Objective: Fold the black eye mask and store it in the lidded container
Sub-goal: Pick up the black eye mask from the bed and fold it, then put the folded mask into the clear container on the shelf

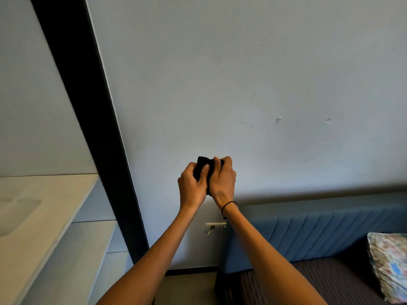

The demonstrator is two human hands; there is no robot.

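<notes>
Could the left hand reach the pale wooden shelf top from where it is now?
Probably not right away. The left hand is closed on the bunched black fabric eye mask, shared with the right hand, held out before the wall. The pale wooden shelf top lies well off to the left, though nothing blocks the way.

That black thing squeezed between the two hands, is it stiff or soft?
Probably soft: the eye mask bunches into a small wad between the left hand and right hand. Likely light, being held up in mid-air. It may spring open if released.

Pale wall [242, 73] with wall socket [214, 227]; blue padded headboard [319, 234]; floral pillow [389, 265] on striped bed [308, 285]; white shelf [33, 216] at left.
</notes>
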